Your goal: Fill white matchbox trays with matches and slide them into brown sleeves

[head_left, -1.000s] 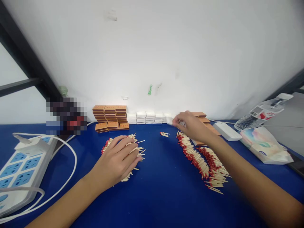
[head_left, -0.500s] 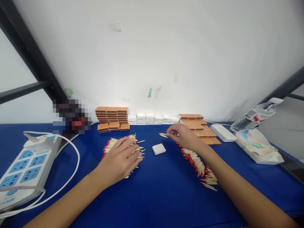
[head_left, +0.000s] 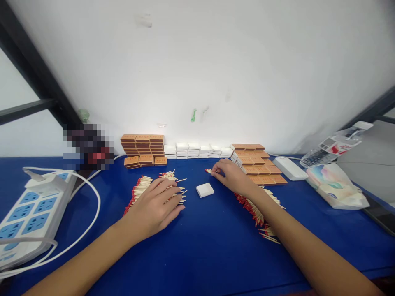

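Note:
My left hand [head_left: 156, 206] lies flat, fingers spread, on a heap of red-tipped matchsticks [head_left: 140, 190] on the blue table [head_left: 210, 246]. My right hand [head_left: 232, 176] reaches forward, its fingertips closed on a small bunch of matchsticks [head_left: 209, 170] lying on the table. A white inner matchbox tray [head_left: 205, 190] sits between the two hands. A long row of matchsticks [head_left: 254, 209] runs under my right forearm.
Stacks of orange matchbox sleeves [head_left: 143, 149] and white trays [head_left: 191, 150] line the wall; more orange sleeves [head_left: 259, 164] lie at right. A white power strip [head_left: 29, 209] with cable lies left; a white device [head_left: 290, 168], tissue pack [head_left: 336, 187] and plastic bottle [head_left: 336, 146] lie right.
My right hand drew back from the white trays at the wall, set one white tray down mid-table, and moved onto the small bunch of matchsticks. My left hand stayed on its heap.

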A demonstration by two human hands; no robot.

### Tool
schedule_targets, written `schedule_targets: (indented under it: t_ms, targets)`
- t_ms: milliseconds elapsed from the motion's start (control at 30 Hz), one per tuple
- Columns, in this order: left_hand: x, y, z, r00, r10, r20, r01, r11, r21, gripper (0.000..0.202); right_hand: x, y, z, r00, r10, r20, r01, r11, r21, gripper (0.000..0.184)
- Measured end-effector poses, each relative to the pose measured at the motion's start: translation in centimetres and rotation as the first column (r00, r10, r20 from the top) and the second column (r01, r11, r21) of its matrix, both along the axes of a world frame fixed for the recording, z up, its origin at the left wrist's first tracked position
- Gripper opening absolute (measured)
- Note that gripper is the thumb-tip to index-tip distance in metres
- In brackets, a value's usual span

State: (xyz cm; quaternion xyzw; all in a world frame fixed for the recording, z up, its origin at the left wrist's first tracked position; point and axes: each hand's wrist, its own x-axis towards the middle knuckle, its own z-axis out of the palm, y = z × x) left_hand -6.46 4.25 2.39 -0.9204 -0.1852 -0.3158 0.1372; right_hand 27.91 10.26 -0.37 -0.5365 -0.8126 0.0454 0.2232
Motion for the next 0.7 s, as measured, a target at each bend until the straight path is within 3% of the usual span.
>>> schedule_targets:
  t_ms: [233, 700]
  targets:
    - [0.13, 0.09, -0.23, 1.0, -0.01, -0.002, 0.01, 0.999, -0.03, 0.014, 0.52, -0.16, -0.27, 1.0, 0.016, 0.01, -0.016, 1.0, -0.004, 0.019]
    - [0.02, 0.23, 0.03, 1.0, -0.006, 0.001, 0.006, 0.998, -0.064, 0.013, 0.09, -0.11, -1.0, 1.0, 0.005, 0.027, -0.006, 0.999, 0.053, 0.011]
